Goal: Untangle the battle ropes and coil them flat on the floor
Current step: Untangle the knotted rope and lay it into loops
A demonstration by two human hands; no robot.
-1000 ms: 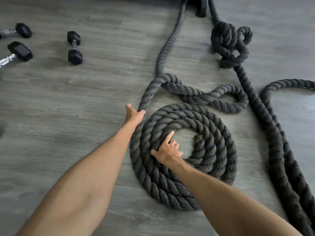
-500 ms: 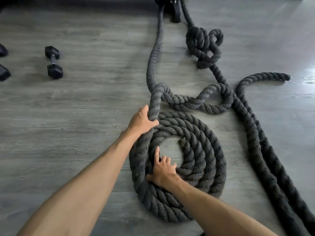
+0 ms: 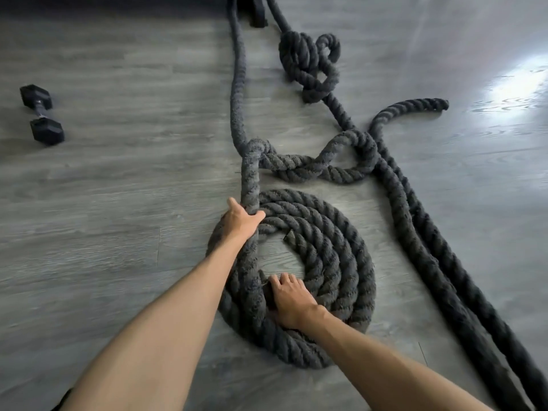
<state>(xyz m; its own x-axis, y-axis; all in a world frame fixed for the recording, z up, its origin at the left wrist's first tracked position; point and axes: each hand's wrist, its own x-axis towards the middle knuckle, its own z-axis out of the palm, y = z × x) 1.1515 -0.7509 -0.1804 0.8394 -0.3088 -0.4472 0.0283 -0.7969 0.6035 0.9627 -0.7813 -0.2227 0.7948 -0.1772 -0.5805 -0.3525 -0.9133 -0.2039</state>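
A thick black battle rope forms a flat coil on the grey wood floor. My left hand grips the rope strand where it leaves the coil's upper left rim. On the coil's lower inner turns my right hand presses with flat fingers. Beyond the coil the strand twists into a loose loop. A second rope runs down the right side, with a tight knot near the top and a free end curling right.
A black hex dumbbell lies at the far left. A dark anchor block sits at the top, where both ropes lead. Bright glare marks the floor at the upper right.
The view shifted, so the dumbbells slid left and the coil sits lower. My left hand went from touching the coil's edge to gripping the strand. My right hand moved lower on the coil.
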